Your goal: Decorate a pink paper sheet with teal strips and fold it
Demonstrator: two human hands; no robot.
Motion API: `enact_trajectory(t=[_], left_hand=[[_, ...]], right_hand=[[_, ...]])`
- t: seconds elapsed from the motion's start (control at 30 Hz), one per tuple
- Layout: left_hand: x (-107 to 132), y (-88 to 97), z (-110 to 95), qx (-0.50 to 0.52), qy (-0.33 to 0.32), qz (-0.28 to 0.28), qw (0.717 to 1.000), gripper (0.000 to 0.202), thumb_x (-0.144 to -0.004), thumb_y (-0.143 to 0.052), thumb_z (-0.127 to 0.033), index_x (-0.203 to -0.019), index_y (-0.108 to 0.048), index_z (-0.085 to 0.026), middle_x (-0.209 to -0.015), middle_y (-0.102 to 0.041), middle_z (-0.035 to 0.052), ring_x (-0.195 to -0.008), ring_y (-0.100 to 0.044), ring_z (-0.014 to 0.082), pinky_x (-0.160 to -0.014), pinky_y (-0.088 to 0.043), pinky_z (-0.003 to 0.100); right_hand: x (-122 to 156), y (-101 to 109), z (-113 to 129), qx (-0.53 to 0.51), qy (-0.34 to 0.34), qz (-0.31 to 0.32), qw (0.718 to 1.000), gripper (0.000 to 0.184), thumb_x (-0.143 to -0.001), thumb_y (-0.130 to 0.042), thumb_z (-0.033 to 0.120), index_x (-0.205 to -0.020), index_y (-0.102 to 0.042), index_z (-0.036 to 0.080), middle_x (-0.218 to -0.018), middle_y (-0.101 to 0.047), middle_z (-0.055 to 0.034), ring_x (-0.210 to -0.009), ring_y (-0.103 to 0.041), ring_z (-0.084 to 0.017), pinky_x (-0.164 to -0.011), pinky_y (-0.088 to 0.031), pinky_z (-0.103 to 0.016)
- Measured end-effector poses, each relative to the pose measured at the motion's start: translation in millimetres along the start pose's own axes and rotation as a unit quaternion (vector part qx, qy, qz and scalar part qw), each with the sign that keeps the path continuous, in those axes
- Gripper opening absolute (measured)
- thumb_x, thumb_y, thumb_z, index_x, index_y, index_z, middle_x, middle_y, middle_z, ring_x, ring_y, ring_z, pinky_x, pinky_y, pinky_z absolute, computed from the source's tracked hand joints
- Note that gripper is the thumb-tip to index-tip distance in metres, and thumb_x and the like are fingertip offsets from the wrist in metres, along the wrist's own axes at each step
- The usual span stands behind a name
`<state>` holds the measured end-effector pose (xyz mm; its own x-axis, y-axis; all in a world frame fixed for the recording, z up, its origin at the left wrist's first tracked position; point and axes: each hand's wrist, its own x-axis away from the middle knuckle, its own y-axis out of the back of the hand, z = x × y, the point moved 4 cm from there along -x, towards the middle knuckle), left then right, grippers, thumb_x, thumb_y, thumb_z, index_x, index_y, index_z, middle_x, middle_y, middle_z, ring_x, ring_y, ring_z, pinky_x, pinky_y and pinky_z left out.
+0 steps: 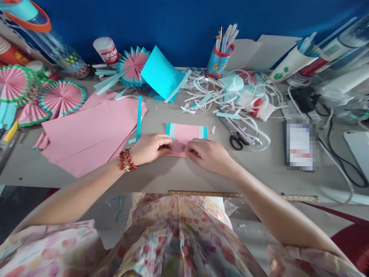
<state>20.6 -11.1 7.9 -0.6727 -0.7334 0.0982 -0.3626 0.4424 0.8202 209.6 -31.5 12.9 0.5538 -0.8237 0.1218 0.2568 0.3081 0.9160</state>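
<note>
A pink sheet of paper (pixel 188 132) with pale and bright blue bands along its left and right ends lies flat on the desk in front of me. Its near edge is between my two hands. My left hand (pixel 152 148), with a red bead bracelet (pixel 127 159) at the wrist, has its fingers curled and pressed together at the sheet's near left part. My right hand (pixel 209 156) is likewise closed, knuckles up, at the near right part. Both sets of fingertips are partly hidden, but they meet the paper's near edge.
Pink sheets (pixel 89 130) and folded paper fans (pixel 62 98) lie to the left. Black-handled scissors (pixel 236 141) rest at the right, near a heap of paper strips (pixel 201 92). A pen cup (pixel 219 61) stands behind. Farther right are a phone (pixel 300 144) and cables.
</note>
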Motion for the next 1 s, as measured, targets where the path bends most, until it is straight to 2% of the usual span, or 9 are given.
enact_trajectory(t=[0.23,0.47,1.0], left_hand=[[5,-2.7,2,-0.015,-0.018,-0.030,0.999,0.015,-0.093,-0.056,-0.027,-0.083,-0.063,-0.020,-0.087,-0.065,-0.0017,-0.074,-0.057,0.0121,-0.064,-0.034,0.022],[11,-4.0,4,-0.016,-0.073,-0.036,0.997,0.022,-0.098,-0.048,-0.030,-0.089,-0.064,-0.019,-0.090,-0.064,0.0013,-0.082,-0.059,0.0143,-0.072,-0.039,0.024],[16,-6.1,5,-0.022,-0.107,-0.060,0.992,0.023,-0.099,-0.045,-0.030,-0.089,-0.063,-0.019,-0.092,-0.063,0.0023,-0.083,-0.059,0.0146,-0.072,-0.041,0.024]], right_hand=[[-1,-1,-1,0.000,-0.002,0.022,1.000,0.021,-0.096,-0.044,0.028,-0.089,-0.063,0.020,-0.091,-0.066,-0.0046,-0.080,-0.058,-0.017,-0.063,-0.030,-0.026],[-4,-2,-1,0.002,0.003,0.024,1.000,0.023,-0.097,-0.046,0.032,-0.086,-0.062,0.020,-0.091,-0.067,-0.0038,-0.081,-0.059,-0.016,-0.063,-0.030,-0.026],[-5,1,1,0.002,0.011,0.025,1.000,0.018,-0.093,-0.050,0.028,-0.083,-0.063,0.020,-0.086,-0.066,-0.0024,-0.076,-0.057,-0.015,-0.063,-0.030,-0.025]])
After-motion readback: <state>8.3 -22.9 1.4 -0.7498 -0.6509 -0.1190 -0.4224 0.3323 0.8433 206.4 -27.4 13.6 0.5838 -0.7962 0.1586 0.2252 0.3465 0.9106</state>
